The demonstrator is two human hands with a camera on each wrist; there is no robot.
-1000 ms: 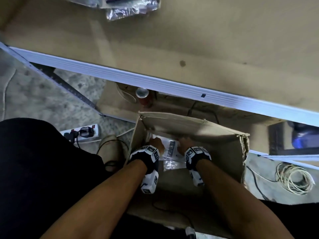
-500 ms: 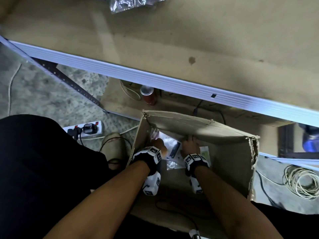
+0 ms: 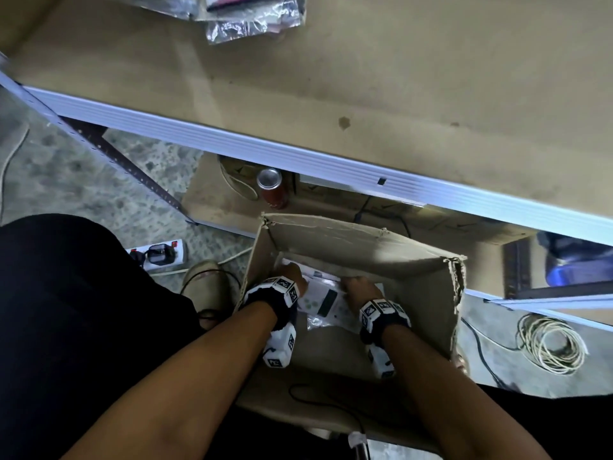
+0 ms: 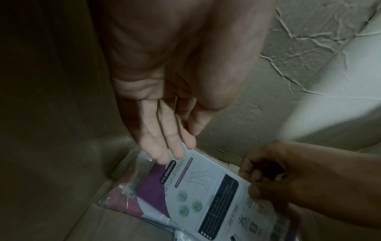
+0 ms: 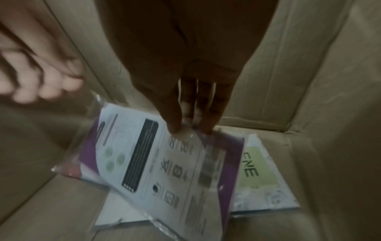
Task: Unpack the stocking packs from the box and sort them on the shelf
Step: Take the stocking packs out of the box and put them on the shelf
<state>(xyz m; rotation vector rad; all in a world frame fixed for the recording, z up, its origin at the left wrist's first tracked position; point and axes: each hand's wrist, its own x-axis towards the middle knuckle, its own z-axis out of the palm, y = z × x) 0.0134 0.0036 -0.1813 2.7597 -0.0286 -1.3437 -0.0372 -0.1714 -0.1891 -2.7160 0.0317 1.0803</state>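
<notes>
While tilted in box (image 3: 424, 270) far-left corner, clear-wrapped stocking pack (image 5: 164, 164), white-purple back card, black panel: right hand (image 5: 185, 78) fingers pinch top edge; left hand (image 4: 164, 101) fingers straight, touching opposite end. Box walls close around.

Dim indoor light throughout; the box (image 3: 348, 240) interior lies in shadow. Both wrist views are murky and motion-blurred. The head view bends straight edges.

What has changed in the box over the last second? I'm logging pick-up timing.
Inside the cardboard box, the right hand now pinches the top stocking pack by its edge and tilts it up off the pack beneath; the left hand rests straight fingers on its far end. Both hands stayed in the box; the packs on the shelf are untouched.
</notes>
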